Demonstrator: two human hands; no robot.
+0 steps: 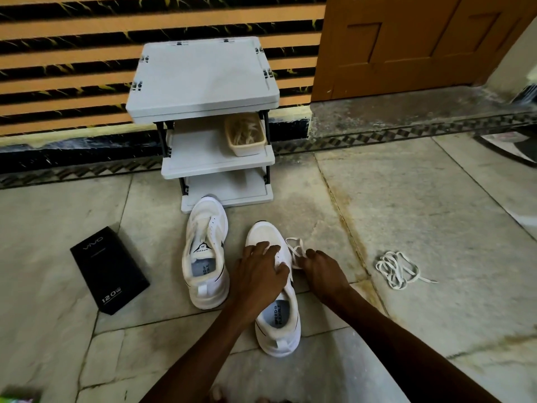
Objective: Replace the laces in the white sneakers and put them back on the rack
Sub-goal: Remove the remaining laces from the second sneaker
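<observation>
Two white sneakers stand on the stone floor in front of a grey three-shelf rack (pixel 203 82). The left sneaker (pixel 207 251) has no lace and sits with its toe at the rack's bottom shelf. My left hand (pixel 258 274) rests on top of the right sneaker (pixel 277 315), fingers spread over its tongue. My right hand (pixel 319 269) pinches a white lace (pixel 295 250) that comes out of that sneaker's right side. A loose white lace (pixel 396 269) lies in a heap on the floor to the right.
A beige basket (pixel 245 138) holding laces sits on the rack's middle shelf, right side. A black phone box (pixel 109 269) lies on the floor to the left. Behind the rack are a striped wall and a brown door (pixel 406 45) with a raised stone threshold.
</observation>
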